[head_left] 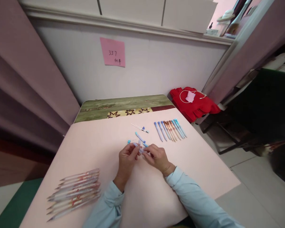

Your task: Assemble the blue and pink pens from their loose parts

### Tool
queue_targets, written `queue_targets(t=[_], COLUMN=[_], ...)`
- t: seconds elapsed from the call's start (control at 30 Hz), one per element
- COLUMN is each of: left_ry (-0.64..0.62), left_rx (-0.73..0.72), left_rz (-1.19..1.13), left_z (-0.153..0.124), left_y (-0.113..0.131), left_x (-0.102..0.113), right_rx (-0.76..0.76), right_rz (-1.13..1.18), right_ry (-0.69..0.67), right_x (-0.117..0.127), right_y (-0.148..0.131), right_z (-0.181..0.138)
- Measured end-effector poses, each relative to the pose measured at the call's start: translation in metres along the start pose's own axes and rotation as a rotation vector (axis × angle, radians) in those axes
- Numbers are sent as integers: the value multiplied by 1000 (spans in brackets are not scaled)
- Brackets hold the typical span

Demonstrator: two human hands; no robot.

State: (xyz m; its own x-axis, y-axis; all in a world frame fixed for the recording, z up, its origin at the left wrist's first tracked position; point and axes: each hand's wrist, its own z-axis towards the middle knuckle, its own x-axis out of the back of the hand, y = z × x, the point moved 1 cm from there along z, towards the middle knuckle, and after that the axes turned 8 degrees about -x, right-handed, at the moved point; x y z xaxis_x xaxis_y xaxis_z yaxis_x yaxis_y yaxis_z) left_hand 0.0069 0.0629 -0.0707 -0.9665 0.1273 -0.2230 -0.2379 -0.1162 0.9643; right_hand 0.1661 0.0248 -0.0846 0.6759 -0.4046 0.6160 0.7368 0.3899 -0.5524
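Note:
Between my two hands is a light purple pen barrel (136, 145), tilted and partly covered by fingers. My left hand (128, 156) pinches its upper left part, and my right hand (158, 157) closes on its lower right end. Just beyond the fingers lie loose pen parts: a blue-purple barrel (139, 136) with a light blue end, a small turquoise cap (129, 142) and a blue piece (145, 145) beside my right fingers. Farther back are thin white refills (139, 127) and a small dark blue cap (143, 128).
A row of purple, brown and blue pens (170, 130) lies at the right. Several clear-wrapped pens (76, 191) are spread at the front left. The pale sheet (104, 136) covers most of the table. A red bag (192, 106) stands past the back right corner.

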Motion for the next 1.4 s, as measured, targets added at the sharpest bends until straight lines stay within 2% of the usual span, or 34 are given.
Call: queue_targets(t=[0.07,0.13,0.23,0.3,0.47,0.57,0.7,0.87,1.07,1.4], left_ry=[106,251,444,499,483,491,516,501,462,447], left_rx=[7,-24,-109,-136,-121,-114,-87,-70,-71,-75], left_rz=[-68,-81,42,106,128,138,123,119,110,116], left_z=[7,15,24,28,30,30,30,32,35,36], left_y=[3,5,3,-1,-9,-9,-9,-10,-9,-12], left_x=[8,18,32,36,38,40,41,40,39,38], right_rx=[-68,-194,-373,-446,-554,-605,-573,-557,-570,-569], right_rz=[59,102,90,45,-159,-216,-210,-304,-372,-399], right_ry=[15,90,200,189,54,49,113,26,-56,-61], right_x=[2,3,6,7,1,-8,-23,-32,-35,-32], right_y=[1,4,14,22,43,52,53,48,49,47], right_z=[0,2,12,25,69,83,80,74,77,75])
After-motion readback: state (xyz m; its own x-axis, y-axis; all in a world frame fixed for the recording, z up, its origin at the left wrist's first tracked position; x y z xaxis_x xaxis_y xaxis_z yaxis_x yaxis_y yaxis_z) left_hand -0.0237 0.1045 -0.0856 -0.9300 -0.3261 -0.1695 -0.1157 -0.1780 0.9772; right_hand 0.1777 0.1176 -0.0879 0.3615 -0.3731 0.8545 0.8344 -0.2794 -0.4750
